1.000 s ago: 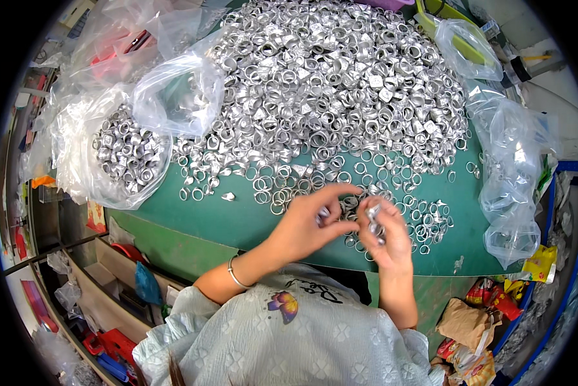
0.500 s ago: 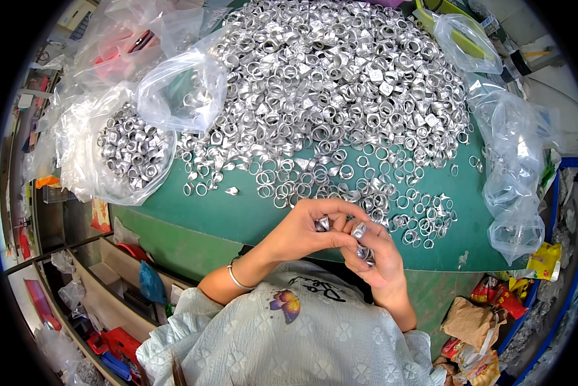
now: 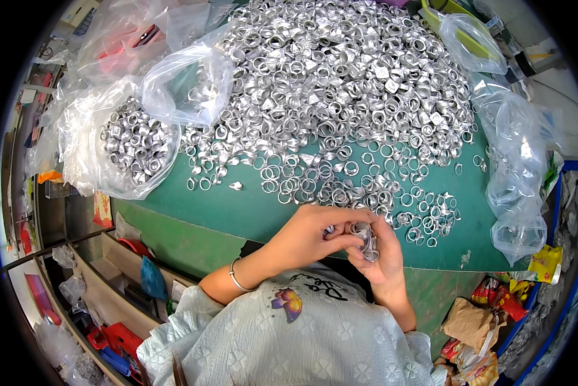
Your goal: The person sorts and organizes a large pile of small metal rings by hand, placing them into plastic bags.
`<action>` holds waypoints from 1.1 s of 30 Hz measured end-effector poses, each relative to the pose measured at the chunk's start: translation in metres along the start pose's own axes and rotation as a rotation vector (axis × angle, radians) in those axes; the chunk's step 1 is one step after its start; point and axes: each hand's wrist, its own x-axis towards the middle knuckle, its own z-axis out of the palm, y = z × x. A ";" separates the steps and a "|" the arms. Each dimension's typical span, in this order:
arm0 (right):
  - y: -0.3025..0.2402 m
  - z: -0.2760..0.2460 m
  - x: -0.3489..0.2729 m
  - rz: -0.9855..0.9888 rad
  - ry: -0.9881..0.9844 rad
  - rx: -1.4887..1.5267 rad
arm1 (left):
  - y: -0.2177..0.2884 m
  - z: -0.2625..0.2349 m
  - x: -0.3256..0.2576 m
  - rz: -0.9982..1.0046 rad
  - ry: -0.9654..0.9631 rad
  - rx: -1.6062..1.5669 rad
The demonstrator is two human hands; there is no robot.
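My left hand point(image 3: 306, 233) is curled with silver rings partly showing in its grasp, and its thumb and fingertips meet my right hand. Several silver rings point(image 3: 365, 241) lie in the curled fingers of my right hand point(image 3: 386, 254). Both hands are close together over the near edge of the green table point(image 3: 205, 209). Just beyond them spreads a large heap of silver rings point(image 3: 340, 77), with smaller loose groups along its near side. How many rings each hand has is hidden by the fingers.
At the left, an open clear plastic bag point(image 3: 163, 183) holds many rings point(image 3: 134, 141). Clear bags point(image 3: 517, 174) line the right edge of the table. A yellow-green basin point(image 3: 459, 32) stands at the far right. Below left is an open drawer unit point(image 3: 105, 283); food packets point(image 3: 478, 363) lie lower right.
My fingers have shifted around the rings; those in my right hand are turned and show their round openings now. My left fingertips have moved right, nearer the right hand. The view has shifted slightly.
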 end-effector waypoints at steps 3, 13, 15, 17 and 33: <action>-0.003 -0.013 0.001 0.055 -0.033 0.053 | 0.006 -0.008 0.000 -0.043 0.089 0.046; -0.048 -0.008 0.036 -0.291 -0.015 -0.176 | -0.055 -0.014 0.049 0.061 0.313 0.936; -0.051 -0.007 0.041 -0.207 -0.058 0.026 | -0.064 -0.018 0.057 0.074 0.287 0.712; -0.046 -0.007 0.037 -0.111 -0.110 0.265 | -0.067 -0.030 0.060 0.119 0.305 0.209; -0.021 0.042 0.003 -0.657 0.015 -1.157 | -0.023 -0.009 0.003 -0.714 -0.295 -1.867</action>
